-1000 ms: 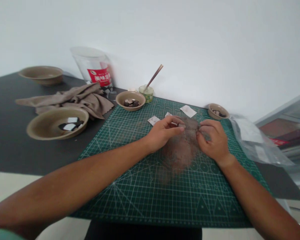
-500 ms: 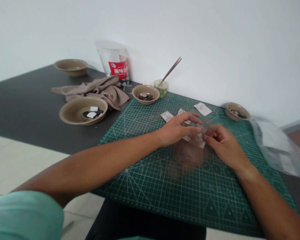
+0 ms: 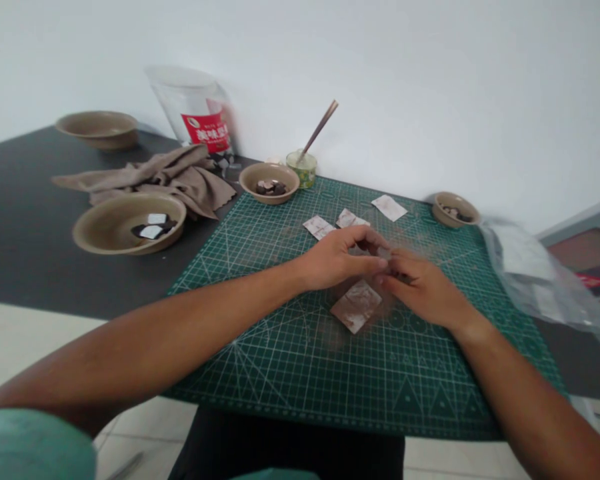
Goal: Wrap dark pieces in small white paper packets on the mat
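Observation:
My left hand is over the green cutting mat, its thumb and fingers curved together. Fingertip to fingertip with it, my right hand is closed in a pinch. Whatever lies between the fingers is hidden and blurred. Just below the hands, a white paper square smeared with brown lies on the mat. Beyond my left hand are two more stained paper pieces, and farther back a cleaner white one. Brown residue marks the mat around them.
Left on the dark table stand a bowl with dark and white pieces, a brown cloth, another bowl and a clear plastic jar. Behind are a bowl and a green cup holding chopsticks. Rightward: a small bowl, a plastic bag.
The paper that was at my fingers now lies flat below them on the mat. My hands have come closer together. The view has swung to the right.

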The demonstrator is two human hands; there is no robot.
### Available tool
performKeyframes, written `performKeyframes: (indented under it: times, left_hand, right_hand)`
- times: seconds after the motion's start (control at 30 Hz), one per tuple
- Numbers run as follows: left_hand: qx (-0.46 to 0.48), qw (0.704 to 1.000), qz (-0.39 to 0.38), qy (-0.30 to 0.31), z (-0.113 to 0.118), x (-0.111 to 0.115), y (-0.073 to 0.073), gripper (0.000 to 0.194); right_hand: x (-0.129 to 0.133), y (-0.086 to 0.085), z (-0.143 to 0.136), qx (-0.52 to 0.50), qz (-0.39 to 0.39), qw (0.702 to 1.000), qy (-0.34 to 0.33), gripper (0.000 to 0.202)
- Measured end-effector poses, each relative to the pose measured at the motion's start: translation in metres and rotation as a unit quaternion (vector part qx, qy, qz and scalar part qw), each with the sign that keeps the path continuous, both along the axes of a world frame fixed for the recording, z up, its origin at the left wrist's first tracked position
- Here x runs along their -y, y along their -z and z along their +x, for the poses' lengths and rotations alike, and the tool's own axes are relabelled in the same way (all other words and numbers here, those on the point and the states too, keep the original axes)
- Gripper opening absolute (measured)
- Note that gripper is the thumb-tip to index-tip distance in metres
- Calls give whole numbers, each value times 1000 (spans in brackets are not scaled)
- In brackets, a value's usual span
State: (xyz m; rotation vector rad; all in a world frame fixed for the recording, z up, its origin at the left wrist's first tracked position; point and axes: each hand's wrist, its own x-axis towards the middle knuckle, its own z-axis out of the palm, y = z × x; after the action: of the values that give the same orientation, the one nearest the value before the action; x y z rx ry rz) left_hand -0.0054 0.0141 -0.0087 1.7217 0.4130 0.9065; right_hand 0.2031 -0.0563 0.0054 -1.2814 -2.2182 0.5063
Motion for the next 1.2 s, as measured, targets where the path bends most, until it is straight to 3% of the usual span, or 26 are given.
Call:
performKeyframes:
  times: [0.1,0.17,0.3,0.53,0.93,1.1,1.2]
  left_hand:
    - [-10,1000,0,1,1,-1,0,28]
    - [-19,999,-26,28,2,-3,2,31]
    - [16,984,-135,114,4,-3,5,30]
    - [64,961,-216,161,8,-3,10,33]
    - [111,948,-256,154,10,-3,12,39]
    - [121,944,-270,148,13,1,15,39]
    - [94,955,-236,152,8,1,10,37]
  right_hand:
    - [0,2,2,-19,70,991,111,17]
    - [2,3,5,-37,95,984,147,23]
    - [4,2,6,-4,144,986,88,27]
    - [5,-1,6,33,212,975,59,29]
    - [10,4,0,-51,114,986,115,24]
    - [8,3,-4,-92,83,987,99,24]
    - [9,1,-3,-102,73,988,89,23]
